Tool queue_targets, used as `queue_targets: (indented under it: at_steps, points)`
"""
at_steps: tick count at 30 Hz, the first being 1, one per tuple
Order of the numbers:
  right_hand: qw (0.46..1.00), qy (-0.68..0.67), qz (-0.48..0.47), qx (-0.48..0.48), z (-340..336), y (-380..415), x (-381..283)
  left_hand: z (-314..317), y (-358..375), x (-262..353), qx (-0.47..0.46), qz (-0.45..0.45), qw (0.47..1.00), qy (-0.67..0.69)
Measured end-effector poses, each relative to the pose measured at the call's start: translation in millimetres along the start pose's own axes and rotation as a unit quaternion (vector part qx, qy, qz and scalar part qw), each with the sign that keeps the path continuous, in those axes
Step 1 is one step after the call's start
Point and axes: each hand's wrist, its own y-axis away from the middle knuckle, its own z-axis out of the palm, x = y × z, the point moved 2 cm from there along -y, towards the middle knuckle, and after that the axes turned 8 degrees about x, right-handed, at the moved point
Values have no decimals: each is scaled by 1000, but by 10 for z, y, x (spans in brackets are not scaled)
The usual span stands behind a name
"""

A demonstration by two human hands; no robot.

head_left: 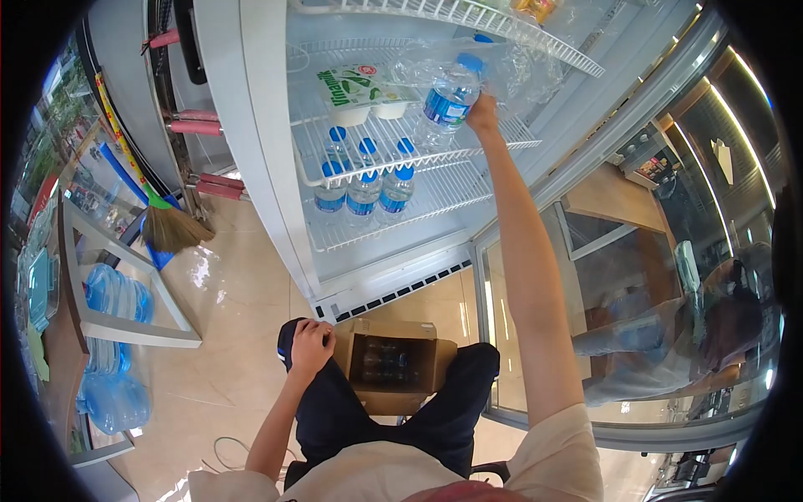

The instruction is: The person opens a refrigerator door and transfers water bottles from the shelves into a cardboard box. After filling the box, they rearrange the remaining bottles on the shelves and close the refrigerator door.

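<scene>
In the upper part of an open fridge, my right hand (483,114) is closed round a water bottle (447,105) with a blue cap and blue label, held over the wire shelf (519,138). Clear plastic wrap lies behind it. To its left are white and green yogurt packs (353,90). On the shelf below stand several water bottles (363,194) with blue caps. My left hand (313,345) rests on my left knee, its fingers curled, with what they hold, if anything, hidden.
Between my legs is an open cardboard box (345,386) with bottles inside. The glass fridge door (602,335) stands open on the right. At the left are a broom (171,226), a white-framed table (138,329) and large blue water jugs (117,402).
</scene>
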Motion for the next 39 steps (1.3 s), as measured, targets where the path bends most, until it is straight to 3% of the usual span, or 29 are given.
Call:
queue_targets:
  at_steps: [5, 10, 13, 16, 19, 22, 25, 29, 33, 39]
  points:
    - [998, 1, -33, -51, 89, 33, -110, 4, -37, 5, -17, 3, 1000, 1]
    - [994, -67, -25, -77, -455, 236, -182, 6, -35, 5, 0, 1, 1000, -21]
    - [975, -216, 42, -40, -1165, 635, -528, 26, -40, -12, -1, 3, 1000, -18]
    - [912, -383, 145, -1, -1477, 1008, -997, 55, -31, 18, -20, 1, 1000, -17]
    - [972, -218, -4, 85, -1488, 1054, -1274, 63, -29, 86, -17, 28, 999, -32]
    - [981, -167, 62, -77, -1336, 853, -1140, 79, -12, 75, -9, 28, 999, -35]
    - [979, -139, 81, -125, -1167, 719, -966, 98, -13, 24, -14, 15, 999, -31]
    - [979, -92, 112, -143, -1017, 490, -691, 58, -40, 36, -13, 15, 999, -30]
    - [984, -43, 151, -84, -869, 440, -453, 85, -47, 20, -11, 13, 999, -30]
    - [988, -4, 124, -96, -791, 399, -362, 115, -69, -44, -32, 4, 999, -36]
